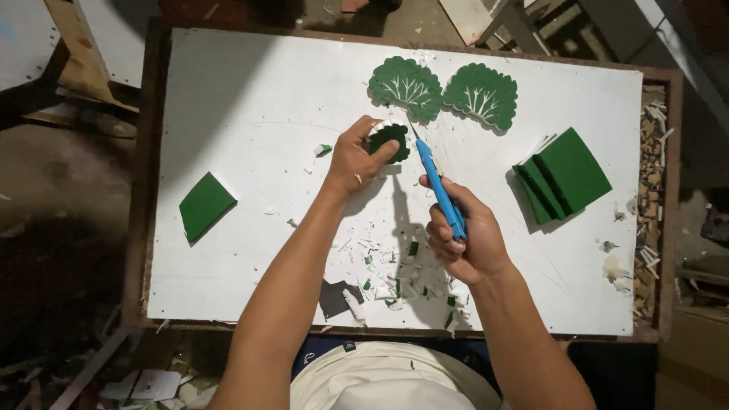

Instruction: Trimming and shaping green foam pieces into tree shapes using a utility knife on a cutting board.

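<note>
Your left hand [355, 161] lies on the white tabletop [250, 114], its fingers [383, 154] pinching a small green foam piece [391, 140] with a scalloped edge, thumb on top and the other fingers curled round its left side; the piece sits near the middle of the tabletop, just below the two finished pieces. Your right hand [463, 239] is closed round a blue craft knife [439, 182], fingers wrapped tight about the handle; the knife slants up and to the left, and its tip lies just beside the right edge of the small piece, though you cannot tell whether it touches. Above your hands lie two green tree cutouts [444, 89] with white branch lines, side by side and touching at their edges. To the right lies a stack of green squares [563, 176], fanned out a little; to the left, well apart, a single green square [205, 205] lies alone. White and green scraps [391, 269] are scattered between your forearms, near the front edge; along the right rim of the tabletop a tray of wood bits [651, 175] runs from top to bottom.
</note>
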